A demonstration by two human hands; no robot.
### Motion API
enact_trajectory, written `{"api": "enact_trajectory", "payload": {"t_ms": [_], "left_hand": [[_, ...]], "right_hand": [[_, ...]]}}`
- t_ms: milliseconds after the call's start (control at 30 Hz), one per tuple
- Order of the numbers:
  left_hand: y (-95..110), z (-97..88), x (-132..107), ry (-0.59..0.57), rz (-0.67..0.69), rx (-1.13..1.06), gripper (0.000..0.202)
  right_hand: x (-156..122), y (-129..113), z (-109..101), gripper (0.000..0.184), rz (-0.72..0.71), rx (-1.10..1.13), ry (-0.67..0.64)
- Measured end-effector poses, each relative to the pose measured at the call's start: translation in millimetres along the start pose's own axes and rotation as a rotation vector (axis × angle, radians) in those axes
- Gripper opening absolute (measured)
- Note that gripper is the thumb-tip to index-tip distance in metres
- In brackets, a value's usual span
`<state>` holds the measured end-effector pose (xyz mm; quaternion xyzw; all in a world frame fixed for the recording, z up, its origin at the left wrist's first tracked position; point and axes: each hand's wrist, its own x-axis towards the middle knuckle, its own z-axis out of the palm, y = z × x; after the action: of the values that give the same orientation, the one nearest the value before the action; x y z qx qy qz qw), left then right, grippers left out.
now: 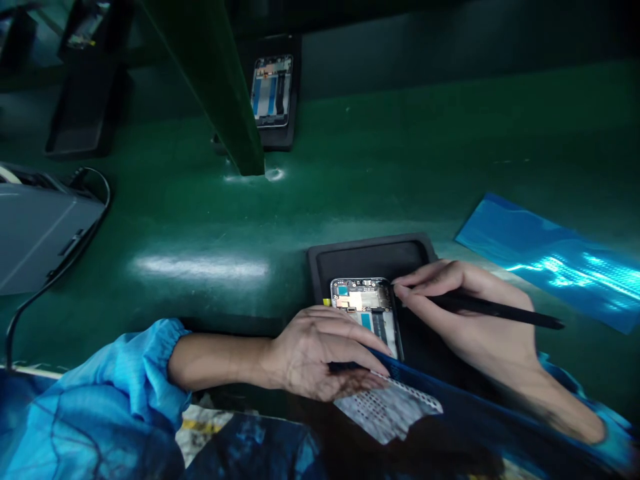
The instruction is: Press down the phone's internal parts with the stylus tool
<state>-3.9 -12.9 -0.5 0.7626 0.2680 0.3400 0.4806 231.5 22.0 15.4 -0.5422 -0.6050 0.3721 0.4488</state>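
The green bench mat is smooth and glossy under overhead light. An opened phone, rectangular with exposed boards and blue strips, lies in a matte black tray at the near edge. The left hand rests flat, fingers extended, on the phone's lower end. The right hand pinches a slim black stylus, tip at the phone's upper right edge.

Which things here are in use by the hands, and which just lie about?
In use: open phone, black tray, black stylus in right hand, left hand steadying phone.
Lying about: blue film, second phone, grey device, perforated sheet.
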Motion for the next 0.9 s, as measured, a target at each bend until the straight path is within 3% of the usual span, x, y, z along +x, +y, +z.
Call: {"api": "enact_trajectory", "payload": {"t_ms": [333,600,900], "left_hand": [[-4.6,3.2,2.7,0.117,0.095,-0.029,0.013],[-9.7,5.3,3.6,0.135,0.181,-0.017,0.019],[-17.2,7.2,-1.3,0.104,0.111,-0.050,0.016]], "right_hand": [[4.6,-0.5,3.7,0.022,0.005,0.054,0.011],[2.8,3.3,4.1,0.024,0.003,0.050,-0.009],[1.7,18.6,2.4,0.020,0.036,0.126,0.047]]}}
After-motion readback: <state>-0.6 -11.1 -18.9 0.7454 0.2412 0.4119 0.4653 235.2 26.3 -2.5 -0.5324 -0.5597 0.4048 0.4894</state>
